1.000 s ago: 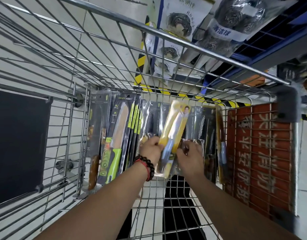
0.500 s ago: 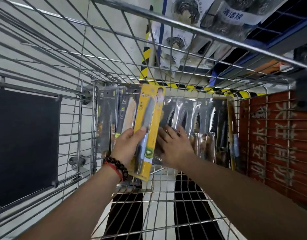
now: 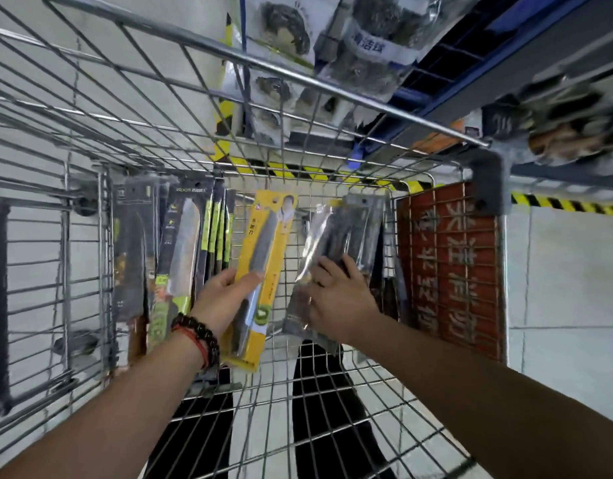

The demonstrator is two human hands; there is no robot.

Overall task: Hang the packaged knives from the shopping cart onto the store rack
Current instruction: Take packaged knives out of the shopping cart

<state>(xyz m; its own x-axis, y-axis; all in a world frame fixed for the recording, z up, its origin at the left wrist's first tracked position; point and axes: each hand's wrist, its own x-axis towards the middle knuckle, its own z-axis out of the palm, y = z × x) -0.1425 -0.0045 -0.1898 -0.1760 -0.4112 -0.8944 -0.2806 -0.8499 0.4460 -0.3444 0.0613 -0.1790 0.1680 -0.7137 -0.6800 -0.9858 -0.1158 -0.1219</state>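
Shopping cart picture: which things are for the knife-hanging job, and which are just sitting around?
For the job:
- yellow knife pack, held by the left hand
- clear knife packs, gripped by the right hand
- green-handled knife pack, leaning in the shopping cart

Just around:
- scrubber packs hanging on the shelf
- red sign on the cart's side
- striped floor tape
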